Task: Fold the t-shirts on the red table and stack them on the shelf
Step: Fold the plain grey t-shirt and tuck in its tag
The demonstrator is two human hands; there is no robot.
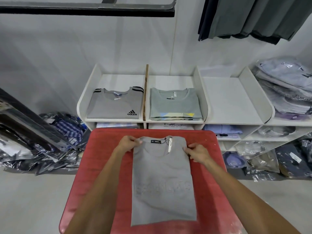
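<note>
A grey t-shirt [163, 181] lies lengthwise on the red table [104, 152], its sides folded in to a narrow strip, collar and label at the far end. My left hand [129, 143] pinches the left shoulder corner beside the collar. My right hand [195, 152] pinches the right shoulder corner. Beyond the table stands the white shelf [224, 105]. Its left compartment holds a folded grey shirt with black stripes [114, 105]. The compartment beside it holds a small stack of grey-green shirts [175, 105]. The third compartment holds nothing.
Bagged clothes [285, 86] are piled on the shelf's right end and fill its lower cubbies. More plastic-wrapped garments [55, 132] lie on the floor at left and right. Dark clothes [253, 17] hang at upper right. A black rail [87, 9] runs overhead.
</note>
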